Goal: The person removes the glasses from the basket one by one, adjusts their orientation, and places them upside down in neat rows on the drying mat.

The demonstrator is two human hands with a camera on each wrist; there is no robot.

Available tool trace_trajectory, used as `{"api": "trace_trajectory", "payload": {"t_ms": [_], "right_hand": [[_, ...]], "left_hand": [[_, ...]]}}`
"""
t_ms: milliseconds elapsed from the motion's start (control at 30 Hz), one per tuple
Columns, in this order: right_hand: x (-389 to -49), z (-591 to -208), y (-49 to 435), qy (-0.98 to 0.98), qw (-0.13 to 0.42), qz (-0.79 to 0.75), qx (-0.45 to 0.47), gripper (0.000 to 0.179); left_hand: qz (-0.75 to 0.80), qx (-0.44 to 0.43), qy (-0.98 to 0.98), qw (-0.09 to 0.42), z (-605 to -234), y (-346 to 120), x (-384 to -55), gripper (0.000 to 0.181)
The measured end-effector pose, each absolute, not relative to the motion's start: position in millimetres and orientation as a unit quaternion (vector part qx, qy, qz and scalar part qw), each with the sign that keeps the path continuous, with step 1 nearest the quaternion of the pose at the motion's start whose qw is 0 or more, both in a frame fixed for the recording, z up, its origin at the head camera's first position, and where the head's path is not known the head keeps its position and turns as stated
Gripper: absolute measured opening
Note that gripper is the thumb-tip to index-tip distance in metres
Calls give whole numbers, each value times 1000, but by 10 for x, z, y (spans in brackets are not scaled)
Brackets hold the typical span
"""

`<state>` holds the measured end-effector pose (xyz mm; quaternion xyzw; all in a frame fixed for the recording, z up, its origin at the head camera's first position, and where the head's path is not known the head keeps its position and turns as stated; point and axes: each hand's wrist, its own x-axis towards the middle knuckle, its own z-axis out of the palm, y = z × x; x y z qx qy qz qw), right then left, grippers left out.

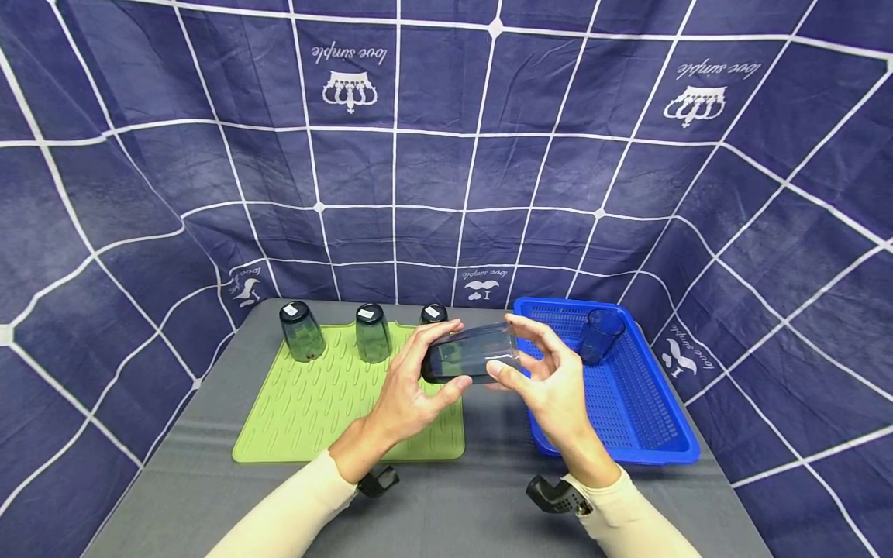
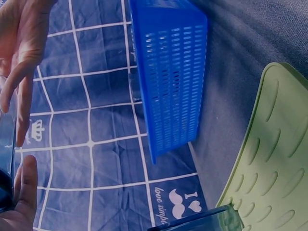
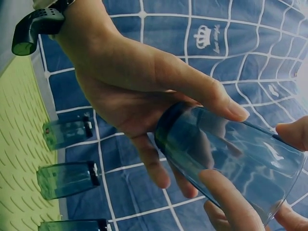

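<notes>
A clear blue-grey drinking glass point(image 1: 470, 355) lies tilted nearly sideways between my two hands, above the gap between mat and basket. My left hand point(image 1: 401, 399) holds its dark, thick base end, thumb below and fingers over the top. My right hand point(image 1: 558, 387) grips the other end, with the thumb on the near side. In the right wrist view the glass point(image 3: 231, 154) shows its base against the left palm point(image 3: 130, 106). Three similar glasses stand upside down along the back of the green mat point(image 1: 335, 403): the left one point(image 1: 303, 333), the middle one point(image 1: 373, 335), and one point(image 1: 434, 313) partly hidden by my left hand.
Right of the mat sits a blue perforated basket point(image 1: 680, 434), with another glass point(image 1: 601, 335) leaning inside near its back. Grey cloth point(image 1: 453, 511) covers the table. A blue checked curtain point(image 1: 432, 170) encloses the back and sides.
</notes>
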<state>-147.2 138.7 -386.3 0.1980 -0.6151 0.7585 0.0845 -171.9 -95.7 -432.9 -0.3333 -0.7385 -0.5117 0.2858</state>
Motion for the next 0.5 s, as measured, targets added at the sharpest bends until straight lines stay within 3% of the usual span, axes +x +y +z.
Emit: {"api": "trace_trajectory", "payload": {"t_ms": [500], "right_hand": [[-1462, -3901, 1384, -605, 72, 771, 185, 73]], "left_hand": [[-512, -338, -730, 302, -4319, -929, -1711, 67]]}}
